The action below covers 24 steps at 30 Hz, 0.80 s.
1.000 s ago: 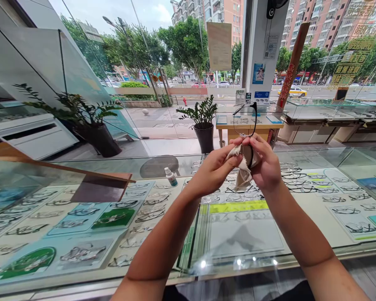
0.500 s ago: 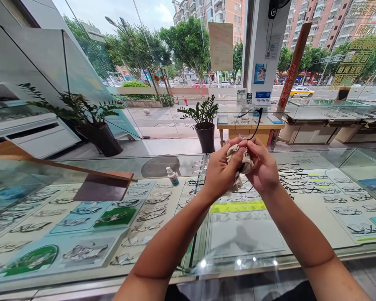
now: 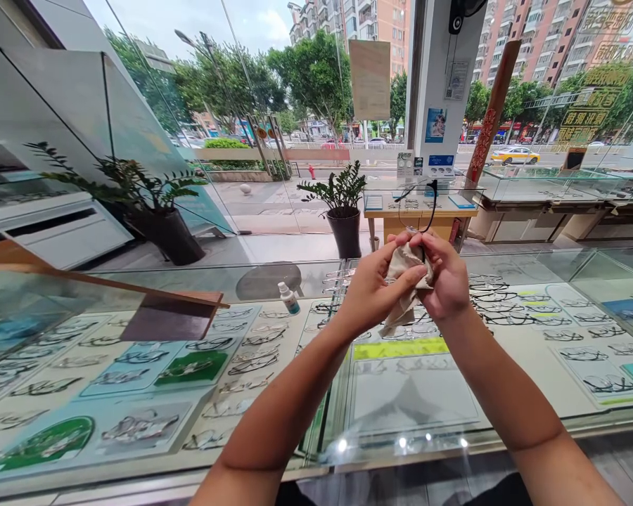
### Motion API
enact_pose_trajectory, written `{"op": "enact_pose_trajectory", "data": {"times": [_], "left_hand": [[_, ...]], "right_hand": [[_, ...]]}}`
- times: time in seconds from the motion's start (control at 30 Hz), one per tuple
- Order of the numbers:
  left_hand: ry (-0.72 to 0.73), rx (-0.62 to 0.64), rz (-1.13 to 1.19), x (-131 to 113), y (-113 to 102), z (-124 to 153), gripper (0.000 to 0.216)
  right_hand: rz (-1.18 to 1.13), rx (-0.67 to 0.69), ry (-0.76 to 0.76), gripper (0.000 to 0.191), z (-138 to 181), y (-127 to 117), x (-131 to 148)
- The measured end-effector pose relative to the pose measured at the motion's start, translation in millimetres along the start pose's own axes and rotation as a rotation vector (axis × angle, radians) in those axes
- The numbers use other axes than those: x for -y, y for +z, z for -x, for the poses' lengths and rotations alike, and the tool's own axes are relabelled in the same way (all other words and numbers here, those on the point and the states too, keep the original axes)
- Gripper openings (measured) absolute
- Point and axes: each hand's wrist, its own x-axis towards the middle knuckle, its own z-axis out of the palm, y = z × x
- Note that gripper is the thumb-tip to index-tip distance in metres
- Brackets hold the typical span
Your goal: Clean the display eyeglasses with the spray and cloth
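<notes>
Both hands meet above the glass counter, around a pair of eyeglasses [image 3: 433, 205] whose dark temples stick up past the fingers. My left hand [image 3: 375, 284] is closed on a crumpled beige cloth [image 3: 407, 263], its thumb lying across the fabric. A loose end of the cloth hangs below the fingers. My right hand [image 3: 446, 277] is closed on the eyeglasses and touches the cloth's right side. The lenses are mostly hidden by the cloth and fingers.
A small white spray bottle [image 3: 289, 298] stands on the glass display counter [image 3: 401, 414], left of my hands. Rows of eyeglass frames [image 3: 499, 302] show in the counter. A wooden-edged panel [image 3: 174, 314] juts in at left. Beyond stand a potted plant [image 3: 344, 232] and a display table [image 3: 395, 223].
My left thumb has slid rightward and straightened over the cloth, which now spreads wider and hangs lower. The eyeglasses' temples have turned slightly. My right hand stays nearly in place.
</notes>
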Motion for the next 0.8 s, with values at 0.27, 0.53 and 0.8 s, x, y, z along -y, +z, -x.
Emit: {"op": "enact_pose_trajectory", "data": {"times": [0.27,0.53,0.8], "left_hand": [[0.103,-0.172,-0.003,-1.3,8.1,1.4,0.05],[0.081,0.218,-0.079,-14.7,-26.0,-2.0,0.04],[0.125,-0.086,0.012,11.8,-3.1,-3.5,0.049]], "right_hand": [[0.018,0.049,0.006,0.018,8.0,6.2,1.1],[0.054,0.083,-0.029,0.018,3.5,-1.0,7.3],[0.018,0.029,-0.003,0.019,5.9,2.2,0.0]]}}
